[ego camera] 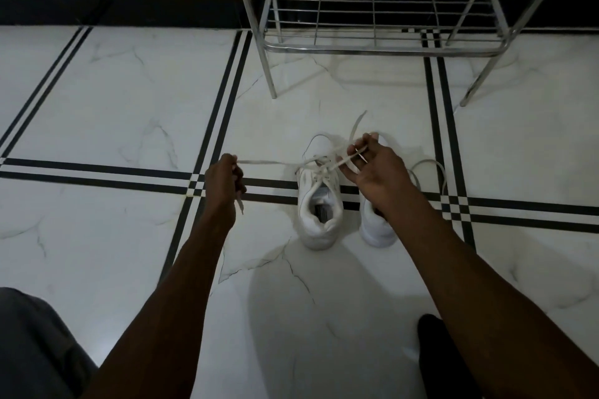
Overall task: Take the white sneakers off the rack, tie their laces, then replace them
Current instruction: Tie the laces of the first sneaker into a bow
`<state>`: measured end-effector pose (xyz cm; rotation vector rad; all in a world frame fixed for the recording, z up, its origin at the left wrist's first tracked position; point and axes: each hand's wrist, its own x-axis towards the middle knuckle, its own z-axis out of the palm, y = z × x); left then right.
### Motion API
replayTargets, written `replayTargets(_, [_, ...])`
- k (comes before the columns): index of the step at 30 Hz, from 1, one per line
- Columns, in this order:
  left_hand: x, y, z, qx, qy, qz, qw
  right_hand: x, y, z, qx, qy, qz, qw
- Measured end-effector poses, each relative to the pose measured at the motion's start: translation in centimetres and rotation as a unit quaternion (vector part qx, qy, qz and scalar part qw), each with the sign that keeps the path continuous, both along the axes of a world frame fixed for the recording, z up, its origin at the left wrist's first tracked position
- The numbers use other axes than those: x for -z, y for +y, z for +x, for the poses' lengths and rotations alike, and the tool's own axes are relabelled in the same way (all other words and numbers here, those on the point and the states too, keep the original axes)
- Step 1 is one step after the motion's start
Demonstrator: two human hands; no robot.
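Note:
Two white sneakers stand side by side on the tiled floor, heels toward me. The left sneaker [319,207] has its laces pulled out to both sides. My left hand [223,183] is shut on one lace end [269,162], drawn taut to the left. My right hand [377,172] pinches the other lace end above the shoe's toe. The right sneaker [377,227] is partly hidden under my right wrist; its loose lace [431,168] loops on the floor to the right.
A chrome wire shoe rack [376,48] stands just beyond the sneakers, its lower shelf bare. White marble tiles with black stripes [214,126] cover the floor. My knee in grey cloth [35,343] is at bottom left, a dark shape [437,353] at bottom right.

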<state>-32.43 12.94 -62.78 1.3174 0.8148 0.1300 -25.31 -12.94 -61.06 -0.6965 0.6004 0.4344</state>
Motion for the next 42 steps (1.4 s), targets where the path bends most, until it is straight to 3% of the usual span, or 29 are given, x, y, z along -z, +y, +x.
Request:
replayTargets(3, [1.5,0.9,-1.4,-0.057,0.036,0.011,0.998,0.5,-0.7,-0.4,-0.016,-0.002,-0.063,0.998])
replayTargets(6, [3.0,1.5,-2.3,-0.010,0.060,0.077,0.995,0.5,-0.8,-0.7,-0.087,-0.062,-0.124,0.987])
replayTargets(8, [3.9,1.4,-2.5,0.069,0.085,0.157,0.981,0.0,-0.3,-0.7,-0.123,-0.087,-0.150,0.977])
replayTargets(11, [4.8,-0.1,-2.2,0.148,0.110,0.325,0.928,-0.3,0.3,-0.5,-0.110,-0.085,-0.155,0.978])
replayTargets(13, [4.7,-1.6,-1.4,0.164,0.037,0.392,0.905,-0.5,0.6,-0.4,-0.099,-0.099,-0.165,0.976])
replayTargets(17, [3.6,-5.3,0.7,0.266,-0.079,0.373,0.885,-0.4,0.1,0.1,-0.073,-0.098,-0.273,0.954])
replayTargets(19, [3.2,-6.7,1.2,0.315,-0.101,0.374,0.866,0.2,-0.7,0.3,-0.081,-0.092,-0.424,0.897])
replayTargets(22, [3.7,-7.7,1.6,0.357,-0.085,0.397,0.841,0.8,-1.8,-0.2,-0.094,-0.162,-0.683,0.706])
replayTargets(24, [4.1,-7.9,1.6,0.362,-0.076,0.415,0.831,1.0,-1.5,-0.7,-0.114,-0.287,-0.720,0.621])
replayTargets(27, [4.4,-7.9,1.7,0.339,-0.035,0.459,0.820,1.8,-0.3,-1.3,-0.291,-0.411,-0.674,0.541])
replayTargets(29, [4.2,-7.7,1.6,0.321,-0.007,0.470,0.822,2.2,0.3,-2.3,-0.350,-0.406,-0.646,0.543])
replayTargets(31, [4.0,-7.3,1.4,0.318,0.012,0.496,0.808,2.1,0.9,-3.3,-0.343,-0.401,-0.651,0.546])
replayTargets(35, [3.4,-6.0,0.9,0.305,0.046,0.570,0.761,2.1,0.7,-2.9,-0.324,-0.390,-0.667,0.546])
replayTargets(38, [3.0,-4.8,0.5,0.305,0.067,0.621,0.719,2.8,0.0,-1.9,-0.358,-0.333,-0.650,0.582])
replayTargets(40, [3.1,-4.3,0.3,0.314,0.071,0.639,0.699,3.1,-0.3,-2.6,-0.362,-0.311,-0.691,0.543])
replayTargets(42, [3.5,-4.0,0.0,0.312,0.076,0.643,0.695,3.2,-0.1,-3.5,-0.343,-0.310,-0.746,0.479])
